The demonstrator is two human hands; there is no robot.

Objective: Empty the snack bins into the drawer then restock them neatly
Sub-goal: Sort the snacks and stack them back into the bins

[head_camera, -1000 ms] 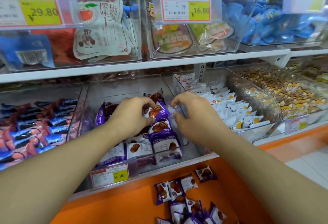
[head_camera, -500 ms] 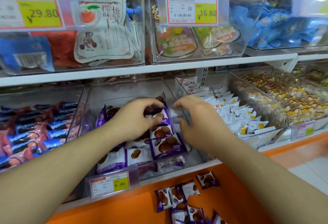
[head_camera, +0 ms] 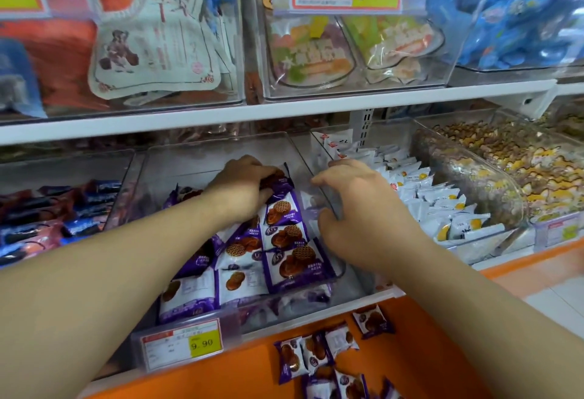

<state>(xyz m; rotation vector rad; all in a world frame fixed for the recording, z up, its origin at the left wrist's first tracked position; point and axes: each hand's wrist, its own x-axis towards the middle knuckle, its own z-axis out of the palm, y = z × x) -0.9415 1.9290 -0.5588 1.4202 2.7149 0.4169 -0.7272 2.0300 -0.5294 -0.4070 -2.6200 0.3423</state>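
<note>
Both bare forearms reach forward and converge, the left hand (head_camera: pixel 243 188) palm-down with fingers curled over and gripping something beneath it, the right hand (head_camera: pixel 350 202) just beside it, knuckles up, thumb spread and fingers loosely bent, its grip hidden from view.

Purple-and-white cookie packets (head_camera: pixel 286 242) with brown lattice biscuits; orange drawer (head_camera: pixel 240 376); yellow 9.90 price tag (head_camera: pixel 204 342).
</note>
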